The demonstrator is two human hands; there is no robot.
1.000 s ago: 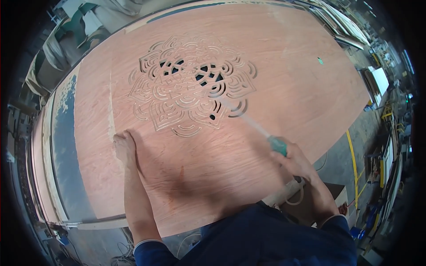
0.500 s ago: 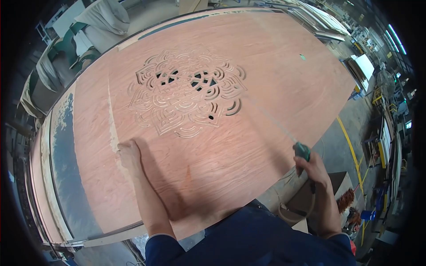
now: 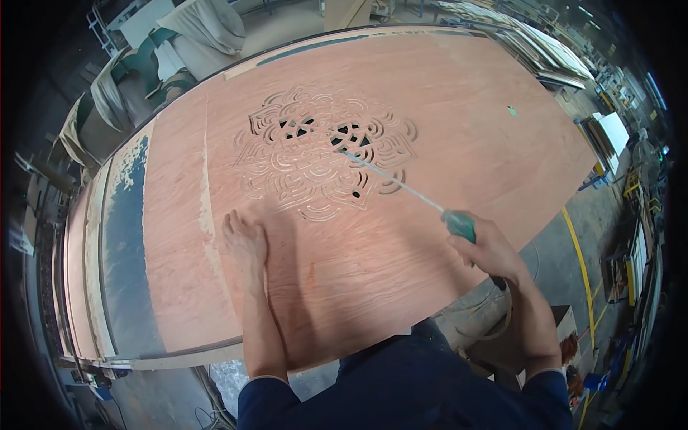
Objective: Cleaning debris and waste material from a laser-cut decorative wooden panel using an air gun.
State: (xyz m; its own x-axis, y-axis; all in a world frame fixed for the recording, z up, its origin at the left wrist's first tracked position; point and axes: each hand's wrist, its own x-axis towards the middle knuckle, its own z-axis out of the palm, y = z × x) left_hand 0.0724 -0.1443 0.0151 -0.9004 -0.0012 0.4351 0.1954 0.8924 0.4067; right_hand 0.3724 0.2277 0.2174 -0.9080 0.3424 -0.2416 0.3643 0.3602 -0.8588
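Note:
A large reddish plywood sheet [image 3: 373, 265] lies flat in front of me, with a round mandala pattern [image 3: 315, 158] cut into it. Dark gaps show where some pieces are cut through. My right hand [image 3: 487, 247] is wrapped round a green air blow gun [image 3: 459, 225] over the sheet's right part. Its long thin nozzle points left, and the tip appears over the dark openings near the pattern's middle. Resting on the plywood below the pattern's left side, my left hand [image 3: 246, 240] has its fingers spread and holds nothing.
A dusty dark strip of the machine bed [image 3: 129, 265] shows along the left of the sheet. Draped grey covers [image 3: 208, 25] stand at the back left. Stacked panels [image 3: 548, 54] lie at the far right. A yellow floor line [image 3: 582, 265] runs along the right.
My right hand has brought the blow gun left and farther over the sheet, toward the pattern's middle. My left hand has shifted slightly and its fingers have spread. The whole view has moved a little.

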